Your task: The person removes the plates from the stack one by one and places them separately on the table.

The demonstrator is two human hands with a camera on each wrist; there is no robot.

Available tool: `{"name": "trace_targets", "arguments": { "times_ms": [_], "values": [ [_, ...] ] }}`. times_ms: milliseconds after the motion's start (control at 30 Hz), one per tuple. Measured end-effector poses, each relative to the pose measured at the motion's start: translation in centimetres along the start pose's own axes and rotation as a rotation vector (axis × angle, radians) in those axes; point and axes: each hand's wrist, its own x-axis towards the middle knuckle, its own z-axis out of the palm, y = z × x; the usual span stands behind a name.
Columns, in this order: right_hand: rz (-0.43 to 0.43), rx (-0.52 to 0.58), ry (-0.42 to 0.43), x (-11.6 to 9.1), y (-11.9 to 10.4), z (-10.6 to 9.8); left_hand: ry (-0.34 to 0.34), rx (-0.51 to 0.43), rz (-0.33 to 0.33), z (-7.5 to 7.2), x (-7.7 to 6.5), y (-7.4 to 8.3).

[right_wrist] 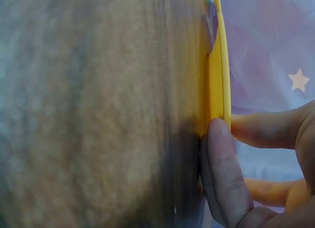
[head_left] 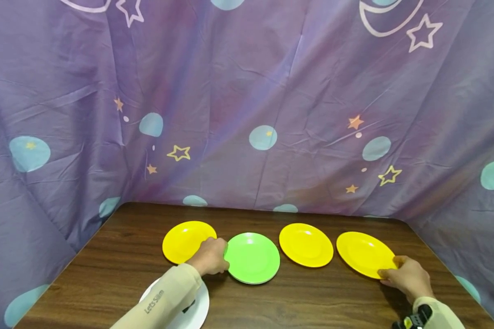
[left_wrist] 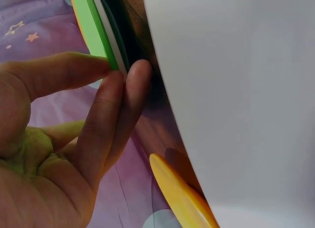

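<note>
My left hand point(head_left: 211, 257) pinches the left rim of a round green plate point(head_left: 254, 258) in the middle of the table. In the left wrist view, the thumb and fingertips point(left_wrist: 139, 73) meet at its green rim, with a thin white edge under the green. At the right, my right hand point(head_left: 409, 275) grips the near right rim of a yellow plate point(head_left: 363, 252). Seen from the right wrist, the fingertips point(right_wrist: 220, 139) are under that rim and the thumb is on its upper side. The plate lies low over the wooden surface.
Another yellow plate point(head_left: 306, 245) lies between the two held plates. A third yellow plate point(head_left: 185, 240) sits left of the green one, partly behind my left hand. Below my left forearm is a white plate point(head_left: 201, 307). A patterned purple curtain point(head_left: 230, 183) surrounds the brown table point(head_left: 304, 301).
</note>
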Motion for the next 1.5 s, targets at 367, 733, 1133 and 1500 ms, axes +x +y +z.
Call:
{"name": "trace_targets", "arguments": {
  "times_ms": [367, 733, 1133, 1500],
  "values": [
    [-0.035, -0.084, 0.001, 0.2, 0.3, -0.4, -0.008, -0.007, -0.012, 0.0, 0.0, 0.0],
    [-0.001, -0.164, -0.033, -0.5, -0.3, -0.8, -0.009, -0.026, -0.008, 0.1, -0.1, 0.0],
    [-0.166, -0.395, 0.042, -0.9, -2.6, -1.7, 0.000, -0.039, 0.008, 0.0, -0.1, -0.1],
    [-0.295, -0.320, 0.031, -2.3, -6.2, 1.1, -0.005, -0.039, -0.023, 0.1, -0.1, 0.0]
  ]
}}
